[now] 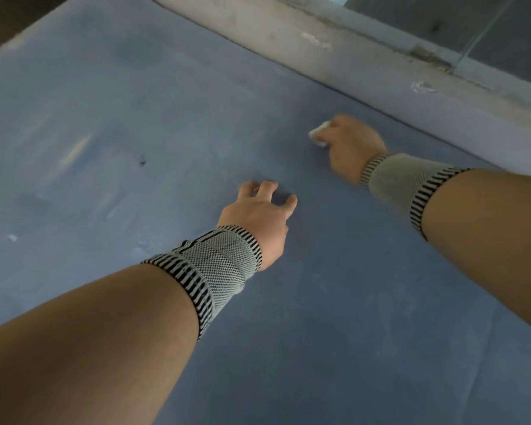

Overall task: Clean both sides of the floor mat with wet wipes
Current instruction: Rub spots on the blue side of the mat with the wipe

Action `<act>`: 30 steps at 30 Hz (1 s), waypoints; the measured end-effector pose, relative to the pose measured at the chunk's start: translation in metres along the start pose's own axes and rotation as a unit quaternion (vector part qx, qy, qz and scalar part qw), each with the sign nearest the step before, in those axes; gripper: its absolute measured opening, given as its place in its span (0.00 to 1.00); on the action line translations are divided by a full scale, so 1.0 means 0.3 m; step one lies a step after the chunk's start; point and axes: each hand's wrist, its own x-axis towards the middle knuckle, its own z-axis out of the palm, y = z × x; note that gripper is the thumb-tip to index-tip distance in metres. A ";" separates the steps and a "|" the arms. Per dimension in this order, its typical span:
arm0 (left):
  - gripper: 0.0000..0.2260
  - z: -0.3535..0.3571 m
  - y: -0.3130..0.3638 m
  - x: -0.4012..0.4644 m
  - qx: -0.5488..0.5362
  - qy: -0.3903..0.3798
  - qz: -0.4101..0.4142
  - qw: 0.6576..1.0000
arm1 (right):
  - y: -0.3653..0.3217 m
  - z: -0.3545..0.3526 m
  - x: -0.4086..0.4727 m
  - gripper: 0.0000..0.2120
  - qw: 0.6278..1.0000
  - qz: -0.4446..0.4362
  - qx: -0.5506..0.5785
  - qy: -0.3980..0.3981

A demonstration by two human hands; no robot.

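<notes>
A large blue floor mat (135, 118) fills most of the view, with pale scuffs and a small dark spot on its left part. My right hand (350, 145) grips a bunched white wet wipe (318, 134) and holds it down on the mat near the far edge; the hand is motion-blurred. My left hand (259, 210) rests on the mat nearer to me, its fingertips bent and spread against the surface, holding nothing. Both wrists wear grey knitted bands with black stripes.
A worn grey concrete ledge (380, 62) runs along the mat's far right edge, with a glass pane (488, 32) and its frame behind it. A strip of dark floor (0, 23) shows at the top left.
</notes>
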 end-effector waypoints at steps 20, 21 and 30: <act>0.24 -0.001 0.003 -0.006 0.000 0.009 -0.006 1.000 | -0.089 0.071 -0.296 0.17 0.989 -0.135 0.050 -0.009; 0.23 0.000 0.005 -0.006 0.002 0.009 -0.006 1.000 | -0.057 0.061 -0.287 0.16 0.994 -0.096 0.060 -0.001; 0.24 -0.001 0.002 -0.011 -0.010 0.012 -0.003 1.000 | -0.101 0.054 -0.328 0.10 0.993 -0.108 0.049 -0.012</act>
